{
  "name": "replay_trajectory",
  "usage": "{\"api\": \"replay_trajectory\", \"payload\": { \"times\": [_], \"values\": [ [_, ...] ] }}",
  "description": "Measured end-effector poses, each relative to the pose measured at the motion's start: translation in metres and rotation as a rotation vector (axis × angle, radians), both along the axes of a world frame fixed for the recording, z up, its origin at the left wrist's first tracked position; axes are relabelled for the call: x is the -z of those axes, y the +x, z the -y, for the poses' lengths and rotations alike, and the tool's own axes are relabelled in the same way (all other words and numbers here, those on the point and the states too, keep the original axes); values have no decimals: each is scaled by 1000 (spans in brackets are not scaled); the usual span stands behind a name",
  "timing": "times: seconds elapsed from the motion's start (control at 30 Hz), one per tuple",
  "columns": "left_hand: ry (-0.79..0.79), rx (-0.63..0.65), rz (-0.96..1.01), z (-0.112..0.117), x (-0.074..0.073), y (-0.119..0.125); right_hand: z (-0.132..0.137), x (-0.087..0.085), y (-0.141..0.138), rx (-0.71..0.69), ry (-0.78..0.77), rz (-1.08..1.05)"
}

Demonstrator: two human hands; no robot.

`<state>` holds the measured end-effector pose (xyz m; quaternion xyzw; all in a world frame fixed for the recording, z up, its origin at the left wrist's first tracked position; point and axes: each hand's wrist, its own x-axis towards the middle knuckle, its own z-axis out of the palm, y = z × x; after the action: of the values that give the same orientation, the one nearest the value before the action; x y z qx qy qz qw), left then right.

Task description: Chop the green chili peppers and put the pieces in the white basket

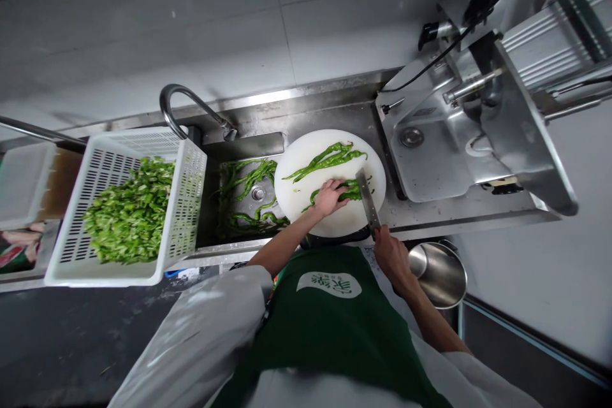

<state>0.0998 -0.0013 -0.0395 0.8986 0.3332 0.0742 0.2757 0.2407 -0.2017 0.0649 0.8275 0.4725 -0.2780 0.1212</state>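
On a round white cutting board (329, 225), my left hand (329, 197) presses down and holds a bunch of long green chili peppers (352, 190). My right hand (391, 254) is wrapped around the handle of a kitchen knife (367, 199). Its blade stands at the right end of the held peppers, a short way from my left fingers. Small dark stem bits lie on the board to the right of the blade. Farther back on the board rest a few whole green chili peppers (329, 159), apart from both hands.
Left of the board, more peppers (255, 180) lie in a sink (248, 207) beneath a curved faucet (179, 92). A white plastic basket (191, 194) holds chopped green pieces (136, 213). A metal slicing machine (521, 134) stands at right, with a steel pot (442, 277) below the counter edge.
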Motion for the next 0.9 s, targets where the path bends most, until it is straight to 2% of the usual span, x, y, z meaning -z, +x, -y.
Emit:
{"api": "replay_trajectory", "payload": {
  "times": [0.17,0.3,0.43,0.57,0.63,0.77,0.83,0.9],
  "values": [
    [18,30,4,1,2,-1,-9,-2,5,-8,-49,-23],
    [38,66,-22,-2,1,2,-32,-3,7,-24,-55,-61],
    [52,90,-76,-1,-2,2,-54,7,5,-26,-44,-72],
    [44,79,-53,-2,-9,-3,-57,18,7,-18,-17,-71],
    [47,7,8,-18,-14,-3,-55,21,10,-24,-4,-66],
    [83,-341,36,-76,-20,6,-53,24,12,-49,19,-62],
    [28,-385,-11,-100,-17,12,-51,25,9,-56,27,-53],
    [-25,-354,-23,-109,-11,14,-49,24,4,-73,38,-20]
  ]
}}
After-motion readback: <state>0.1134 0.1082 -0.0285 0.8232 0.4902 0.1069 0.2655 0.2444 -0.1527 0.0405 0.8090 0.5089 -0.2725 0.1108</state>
